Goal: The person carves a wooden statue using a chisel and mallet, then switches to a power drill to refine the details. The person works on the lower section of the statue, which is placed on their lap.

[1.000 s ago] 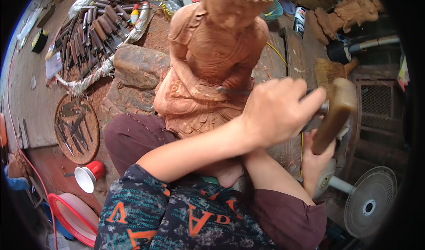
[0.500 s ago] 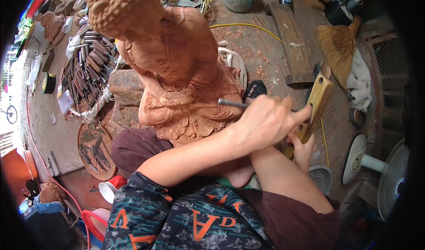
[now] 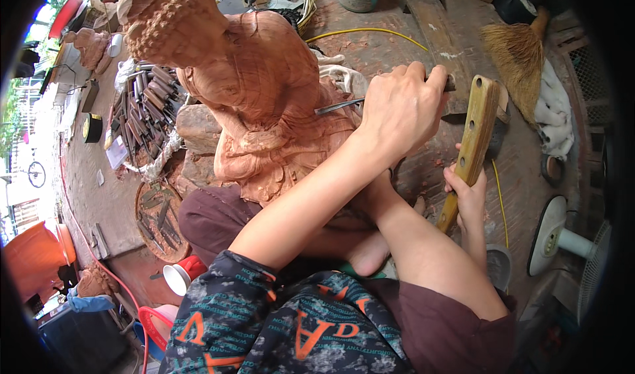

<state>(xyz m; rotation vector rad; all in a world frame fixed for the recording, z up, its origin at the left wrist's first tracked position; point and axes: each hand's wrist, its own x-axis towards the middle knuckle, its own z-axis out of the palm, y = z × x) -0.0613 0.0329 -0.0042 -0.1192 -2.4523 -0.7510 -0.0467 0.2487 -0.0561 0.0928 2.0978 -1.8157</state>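
A reddish-brown wooden carving (image 3: 271, 76) of a seated figure with curled hair stands before me, its head toward the far left. My left hand (image 3: 405, 112) is closed round the handle of a chisel (image 3: 338, 106). The metal blade points left and its tip lies at the carving's right side, above the lap; whether it touches the wood I cannot tell. To the right, my right hand (image 3: 468, 192) grips a yellowish wooden bar with holes (image 3: 477, 126) along it. The bar stands nearly upright, a little apart from the chisel's handle end. My right forearm is mostly hidden behind my bent leg.
Many wood-handled carving tools (image 3: 149, 102) lie heaped at the left, near a round tray (image 3: 140, 210) with more blades. A wooden plank (image 3: 436, 40), a straw broom (image 3: 519, 63) and a white fan (image 3: 552, 235) are at the right. A yellow cord (image 3: 377, 30) crosses the floor behind.
My left hand has moved up and away from me, taking the chisel tip higher along the carving. The wooden bar has come away from my left hand and stands more upright. The view has shifted slightly.
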